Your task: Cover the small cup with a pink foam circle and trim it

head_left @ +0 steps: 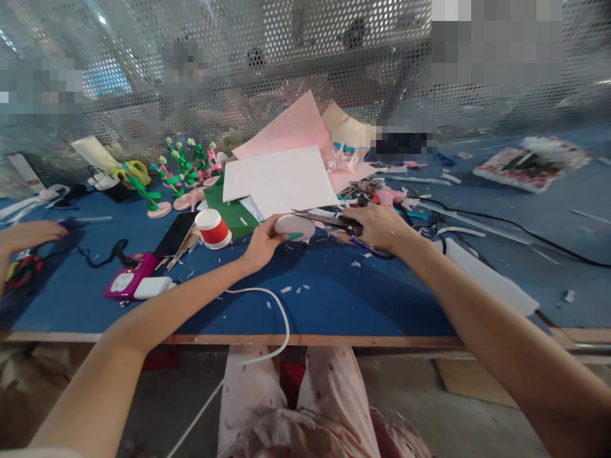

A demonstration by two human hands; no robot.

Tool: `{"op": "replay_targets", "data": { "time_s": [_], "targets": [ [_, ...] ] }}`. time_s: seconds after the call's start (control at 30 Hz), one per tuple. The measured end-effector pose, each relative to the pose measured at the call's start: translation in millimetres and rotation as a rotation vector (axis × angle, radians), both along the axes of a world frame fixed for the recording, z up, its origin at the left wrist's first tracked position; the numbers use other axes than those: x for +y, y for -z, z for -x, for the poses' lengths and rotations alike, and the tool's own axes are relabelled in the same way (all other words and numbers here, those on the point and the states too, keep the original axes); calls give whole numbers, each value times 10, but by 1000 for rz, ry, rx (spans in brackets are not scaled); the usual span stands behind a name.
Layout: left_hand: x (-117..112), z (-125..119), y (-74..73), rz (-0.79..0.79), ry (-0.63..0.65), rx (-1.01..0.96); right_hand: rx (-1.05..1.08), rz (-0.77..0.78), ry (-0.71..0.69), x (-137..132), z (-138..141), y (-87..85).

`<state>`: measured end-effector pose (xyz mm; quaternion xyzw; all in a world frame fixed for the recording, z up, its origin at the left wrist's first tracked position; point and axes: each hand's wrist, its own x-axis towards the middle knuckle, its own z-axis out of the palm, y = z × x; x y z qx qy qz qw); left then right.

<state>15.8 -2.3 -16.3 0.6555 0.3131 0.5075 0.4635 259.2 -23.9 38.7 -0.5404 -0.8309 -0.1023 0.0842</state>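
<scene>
My left hand point(264, 243) pinches a small white disc point(294, 227) by its left edge, above the blue table. A pair of scissors point(329, 220) is in my right hand point(379, 228), fingers closed round the handles. The blades point left and reach the disc's upper edge; whether they are cutting into it I cannot tell. Behind the disc lie white sheets point(286, 181) over green paper point(229, 213) and a pink sheet point(291, 127). Left of my left hand stands a white tub with a red band point(213, 229).
Paper flower models point(186, 168) stand at the back left. A purple device point(131, 277) with a white plug point(153, 287), a black phone point(176, 234) and thin sticks point(184, 248) lie left. Another person's hand point(33, 235) rests at far left. Paper scraps and a black cable point(515, 229) lie right.
</scene>
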Motion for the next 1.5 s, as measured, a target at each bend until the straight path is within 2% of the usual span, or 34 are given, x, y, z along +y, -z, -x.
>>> {"op": "replay_targets", "data": {
  "time_s": [0.57, 1.03, 1.5],
  "targets": [
    [5, 1, -13, 7, -6, -8, -32, -59, 12, 16, 5, 5],
    [-7, 11, -15, -20, -64, 72, -50, 56, 35, -24, 22, -50],
    [-14, 7, -21, -11, -60, 35, -59, 0, 51, -15, 24, -20]
  ]
}}
